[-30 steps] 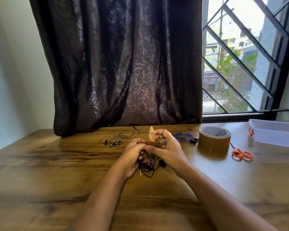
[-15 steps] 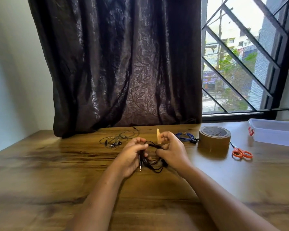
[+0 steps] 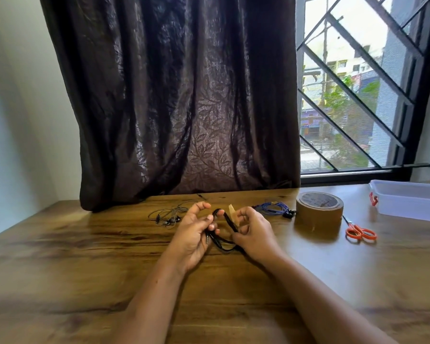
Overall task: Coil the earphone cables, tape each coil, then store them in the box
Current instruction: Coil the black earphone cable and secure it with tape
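The left hand (image 3: 193, 235) grips the left side of the black earphone coil (image 3: 224, 228), fingers curled round the bundled strands. The right hand (image 3: 255, 235) pinches the coil's right side, and a short tape strip (image 3: 233, 213) stands up at its fingertips. The coil is held over the middle of the table (image 3: 85, 256). Grey earphones (image 3: 170, 216) lie far left. To the right lie the blue earphones (image 3: 274, 208), tape roll (image 3: 319, 211), scissors (image 3: 360, 232) and box (image 3: 412, 203).

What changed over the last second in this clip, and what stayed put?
The right hand brought the small tan tape strip down to the black earphone cable coil, which the left hand still grips. Grey earphones, blue earphones, brown tape roll, orange-handled scissors and clear plastic box stayed put.
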`<state>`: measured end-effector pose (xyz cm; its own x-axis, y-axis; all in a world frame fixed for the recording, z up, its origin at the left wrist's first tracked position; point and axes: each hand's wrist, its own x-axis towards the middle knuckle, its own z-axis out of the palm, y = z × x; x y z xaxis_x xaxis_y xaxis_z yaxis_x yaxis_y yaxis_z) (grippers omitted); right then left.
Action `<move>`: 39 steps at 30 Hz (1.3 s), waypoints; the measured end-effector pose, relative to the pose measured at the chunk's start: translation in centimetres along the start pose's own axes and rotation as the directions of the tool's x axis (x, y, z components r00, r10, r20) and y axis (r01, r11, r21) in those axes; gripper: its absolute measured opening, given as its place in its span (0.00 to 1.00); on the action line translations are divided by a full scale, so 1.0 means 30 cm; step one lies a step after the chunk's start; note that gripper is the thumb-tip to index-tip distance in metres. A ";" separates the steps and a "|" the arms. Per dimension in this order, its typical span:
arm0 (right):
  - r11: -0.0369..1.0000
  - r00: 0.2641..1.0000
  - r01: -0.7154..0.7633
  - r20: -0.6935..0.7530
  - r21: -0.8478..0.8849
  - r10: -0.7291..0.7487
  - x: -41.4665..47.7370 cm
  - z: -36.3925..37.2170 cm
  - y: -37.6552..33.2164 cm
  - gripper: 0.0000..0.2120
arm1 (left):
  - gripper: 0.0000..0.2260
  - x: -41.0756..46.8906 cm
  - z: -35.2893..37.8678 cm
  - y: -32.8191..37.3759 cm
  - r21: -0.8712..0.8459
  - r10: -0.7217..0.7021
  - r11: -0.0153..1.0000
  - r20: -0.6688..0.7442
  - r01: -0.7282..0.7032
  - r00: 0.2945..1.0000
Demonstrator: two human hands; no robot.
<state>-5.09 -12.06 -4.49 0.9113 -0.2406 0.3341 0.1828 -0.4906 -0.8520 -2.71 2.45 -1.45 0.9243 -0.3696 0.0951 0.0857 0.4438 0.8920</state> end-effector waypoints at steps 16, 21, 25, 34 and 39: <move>0.934 0.959 0.174 -0.267 0.311 -0.089 0.002 -0.026 -0.054 0.11 | 0.11 0.001 0.015 -0.030 0.296 -0.018 0.955 -0.055 0.033 0.998; 0.909 0.952 0.142 -0.306 0.392 -0.016 0.013 -0.056 -0.042 0.07 | 0.08 0.003 0.016 -0.031 0.291 -0.004 0.956 -0.084 0.029 0.996; 0.915 0.976 0.137 -0.209 0.380 -0.060 0.005 -0.056 -0.040 0.11 | 0.08 0.002 0.019 -0.037 0.309 -0.005 0.951 -0.063 0.024 0.998; 0.956 0.999 0.045 -0.031 0.289 -0.037 0.002 -0.019 -0.018 0.19 | 0.10 -0.021 0.058 -0.016 0.143 -0.038 0.989 -0.011 0.039 0.999; 0.845 0.998 -0.050 0.002 0.532 0.058 0.011 -0.050 -0.014 0.18 | 0.12 -0.016 0.043 0.002 0.111 -0.097 0.989 -0.036 0.101 0.995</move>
<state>-5.40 -13.21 -3.42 0.9210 -0.2675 0.2832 0.3052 0.0434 -0.9513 -3.63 1.61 -0.88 0.9244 -0.3813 -0.0081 0.1366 0.3111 0.9405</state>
